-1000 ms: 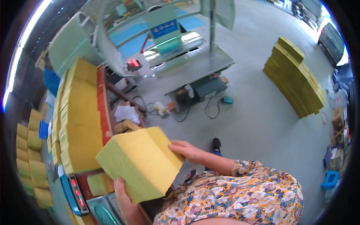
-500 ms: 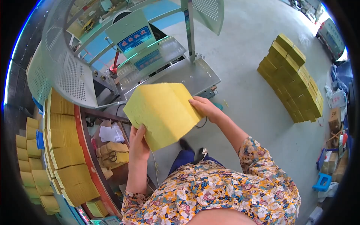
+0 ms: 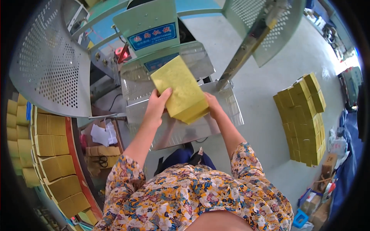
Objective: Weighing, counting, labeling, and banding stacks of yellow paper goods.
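Observation:
Between my two hands is a thick stack of yellow paper (image 3: 179, 86), tilted, with its broad face up and its near side showing as a block edge. My left hand (image 3: 157, 104) grips the left edge, thumb on top and fingers partly hidden beneath. At the near right side, my right hand (image 3: 213, 104) is closed on the stack, its fingertips hidden behind it. The stack is above the shiny metal table (image 3: 173, 134) of a machine; whether it touches the metal I cannot tell. Behind it stands the machine's green housing (image 3: 148, 23) with a blue label plate.
Perforated metal guards flank the machine, one at left (image 3: 54, 73) and one at right (image 3: 246, 19) beside a metal post (image 3: 246, 50). Yellow paper stacks (image 3: 58, 167) line the left. Scissors (image 3: 103, 161) lie near white paper (image 3: 101, 134). Yellow bundles (image 3: 300, 123) are piled on the floor at right.
The stack has moved from before my body to over the machine's table and been turned. Its fanned, bent sheets now look squared into a block. The machine appears closer.

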`<act>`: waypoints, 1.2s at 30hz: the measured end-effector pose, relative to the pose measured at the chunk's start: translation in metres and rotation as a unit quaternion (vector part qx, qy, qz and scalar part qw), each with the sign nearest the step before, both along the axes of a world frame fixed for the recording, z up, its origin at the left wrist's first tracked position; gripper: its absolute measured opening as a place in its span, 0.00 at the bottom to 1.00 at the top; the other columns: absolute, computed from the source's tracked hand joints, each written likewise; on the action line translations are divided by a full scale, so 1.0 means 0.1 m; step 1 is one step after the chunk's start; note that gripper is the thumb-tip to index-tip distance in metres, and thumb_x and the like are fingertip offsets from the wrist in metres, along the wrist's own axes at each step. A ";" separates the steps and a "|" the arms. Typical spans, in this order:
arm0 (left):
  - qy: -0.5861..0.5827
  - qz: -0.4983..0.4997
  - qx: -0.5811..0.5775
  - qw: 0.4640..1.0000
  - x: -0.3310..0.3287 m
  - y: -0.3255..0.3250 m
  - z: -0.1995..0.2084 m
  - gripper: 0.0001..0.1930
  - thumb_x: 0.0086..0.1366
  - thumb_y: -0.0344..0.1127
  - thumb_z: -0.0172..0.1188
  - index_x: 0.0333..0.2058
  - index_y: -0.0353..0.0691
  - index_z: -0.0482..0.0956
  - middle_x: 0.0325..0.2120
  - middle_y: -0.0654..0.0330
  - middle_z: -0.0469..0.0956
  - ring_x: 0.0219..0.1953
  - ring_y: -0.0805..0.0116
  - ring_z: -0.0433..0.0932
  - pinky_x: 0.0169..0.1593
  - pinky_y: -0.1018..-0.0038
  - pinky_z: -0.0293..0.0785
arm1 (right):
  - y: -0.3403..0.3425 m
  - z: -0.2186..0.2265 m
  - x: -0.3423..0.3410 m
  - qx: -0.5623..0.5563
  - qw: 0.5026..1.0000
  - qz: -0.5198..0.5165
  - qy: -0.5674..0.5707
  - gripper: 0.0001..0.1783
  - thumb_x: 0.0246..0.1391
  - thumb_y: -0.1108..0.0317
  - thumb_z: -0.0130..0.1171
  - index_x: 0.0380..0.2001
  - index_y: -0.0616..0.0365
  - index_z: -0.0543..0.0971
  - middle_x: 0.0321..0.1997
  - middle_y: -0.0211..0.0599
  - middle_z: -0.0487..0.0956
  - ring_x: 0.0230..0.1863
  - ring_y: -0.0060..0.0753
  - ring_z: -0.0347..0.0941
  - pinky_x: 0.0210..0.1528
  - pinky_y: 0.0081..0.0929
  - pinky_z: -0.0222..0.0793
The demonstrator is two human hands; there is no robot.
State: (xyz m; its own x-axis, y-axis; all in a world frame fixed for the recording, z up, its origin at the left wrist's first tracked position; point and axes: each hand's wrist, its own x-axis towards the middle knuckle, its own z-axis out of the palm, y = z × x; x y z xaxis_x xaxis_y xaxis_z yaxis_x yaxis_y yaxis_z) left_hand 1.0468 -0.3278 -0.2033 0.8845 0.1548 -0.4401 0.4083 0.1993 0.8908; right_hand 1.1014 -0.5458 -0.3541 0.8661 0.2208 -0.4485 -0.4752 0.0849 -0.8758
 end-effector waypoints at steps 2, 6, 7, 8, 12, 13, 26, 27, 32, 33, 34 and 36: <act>-0.037 0.014 -0.010 0.999 0.19 -0.07 -0.09 0.34 0.61 0.46 0.64 0.58 0.32 0.64 0.49 0.53 0.74 0.50 0.64 0.76 0.50 0.70 0.74 | -0.08 -0.04 0.13 -0.050 0.997 -0.001 -0.066 0.23 0.62 0.54 0.51 0.47 0.62 0.80 0.43 0.36 0.82 0.43 0.30 0.77 0.46 0.29 0.71; -0.131 0.078 0.215 0.965 0.34 -0.18 -0.43 0.45 0.55 0.46 0.69 0.63 0.26 0.57 0.56 0.40 0.65 0.58 0.50 0.68 0.62 0.61 0.63 | -0.14 0.32 0.12 -0.404 0.886 0.100 -0.206 0.19 0.58 0.59 0.54 0.45 0.63 0.81 0.40 0.34 0.83 0.40 0.29 0.77 0.44 0.28 0.71; -0.154 0.104 0.194 0.963 0.34 -0.29 -0.38 0.50 0.52 0.45 0.70 0.65 0.26 0.52 0.60 0.36 0.59 0.63 0.44 0.60 0.66 0.59 0.57 | -0.19 0.32 0.07 -0.294 0.940 0.053 -0.165 0.18 0.56 0.62 0.55 0.43 0.64 0.81 0.38 0.35 0.83 0.40 0.29 0.77 0.43 0.28 0.71; -0.165 0.118 0.210 0.956 0.34 -0.36 -0.29 0.50 0.51 0.44 0.70 0.66 0.26 0.51 0.60 0.36 0.59 0.64 0.45 0.60 0.66 0.60 0.57 | -0.25 0.31 0.01 -0.180 0.977 0.011 -0.116 0.16 0.55 0.65 0.56 0.42 0.66 0.81 0.37 0.35 0.83 0.39 0.29 0.77 0.43 0.27 0.71; -0.192 0.202 0.206 0.938 0.35 -0.52 -0.35 0.50 0.50 0.37 0.68 0.67 0.30 0.49 0.63 0.42 0.60 0.67 0.56 0.58 0.67 0.67 0.57 | -0.49 0.31 -0.20 -0.040 0.998 0.046 -0.019 0.19 0.57 0.68 0.56 0.50 0.65 0.76 0.49 0.42 0.78 0.48 0.34 0.77 0.48 0.34 0.75; -0.176 0.182 0.260 0.932 0.33 -0.61 -0.13 0.49 0.51 0.41 0.67 0.67 0.30 0.50 0.63 0.40 0.59 0.68 0.51 0.56 0.69 0.66 0.52 | -0.68 0.24 -0.16 -0.062 0.997 0.041 -0.012 0.17 0.58 0.68 0.56 0.49 0.65 0.76 0.48 0.42 0.78 0.49 0.35 0.76 0.48 0.33 0.75; -0.120 0.302 0.174 0.929 -0.82 -0.82 -0.01 0.44 0.59 0.39 0.64 0.69 0.42 0.49 0.65 0.46 0.57 0.63 0.53 0.64 0.64 0.64 0.62 | -0.86 0.49 -0.71 -0.078 0.951 0.301 0.001 0.09 0.59 0.73 0.50 0.37 0.64 0.78 0.36 0.38 0.79 0.38 0.30 0.77 0.42 0.27 0.74; -0.104 0.308 0.126 0.937 -1.07 -0.74 -0.05 0.43 0.60 0.41 0.65 0.68 0.42 0.50 0.65 0.47 0.58 0.62 0.55 0.66 0.62 0.65 0.65 | -0.68 0.56 -0.88 -0.081 0.936 0.343 0.015 0.09 0.59 0.73 0.51 0.37 0.64 0.78 0.35 0.38 0.79 0.38 0.30 0.77 0.40 0.26 0.74; 0.057 0.396 0.144 0.905 -2.33 -0.18 -0.90 0.21 0.62 0.41 0.61 0.52 0.38 0.75 0.45 0.54 0.79 0.46 0.62 0.79 0.50 0.72 0.74 | 0.46 0.49 -1.49 -0.039 0.874 0.481 0.049 0.09 0.60 0.72 0.51 0.39 0.66 0.78 0.36 0.39 0.80 0.35 0.28 0.77 0.39 0.26 0.75; 0.108 0.408 0.180 0.889 -2.58 0.00 -0.98 0.18 0.62 0.40 0.60 0.47 0.37 0.79 0.39 0.56 0.83 0.41 0.63 0.81 0.47 0.72 0.76 | 0.78 0.43 -1.63 -0.028 0.864 0.500 0.056 0.10 0.61 0.72 0.51 0.39 0.67 0.77 0.36 0.39 0.80 0.35 0.28 0.78 0.39 0.26 0.75; 0.118 0.424 0.195 0.876 -2.85 0.19 -1.10 0.16 0.63 0.40 0.60 0.45 0.37 0.80 0.36 0.57 0.83 0.39 0.64 0.82 0.45 0.73 0.76 | 1.13 0.40 -1.79 -0.013 0.847 0.530 0.038 0.11 0.61 0.72 0.51 0.41 0.67 0.77 0.37 0.39 0.80 0.34 0.28 0.78 0.39 0.26 0.75; 0.103 0.462 0.187 0.861 -3.33 0.61 -1.44 0.13 0.63 0.39 0.59 0.41 0.36 0.81 0.32 0.57 0.83 0.36 0.67 0.82 0.42 0.74 0.76 | 1.84 0.32 -2.12 -0.008 0.829 0.559 0.025 0.13 0.62 0.71 0.50 0.45 0.68 0.77 0.39 0.40 0.81 0.35 0.28 0.78 0.38 0.25 0.75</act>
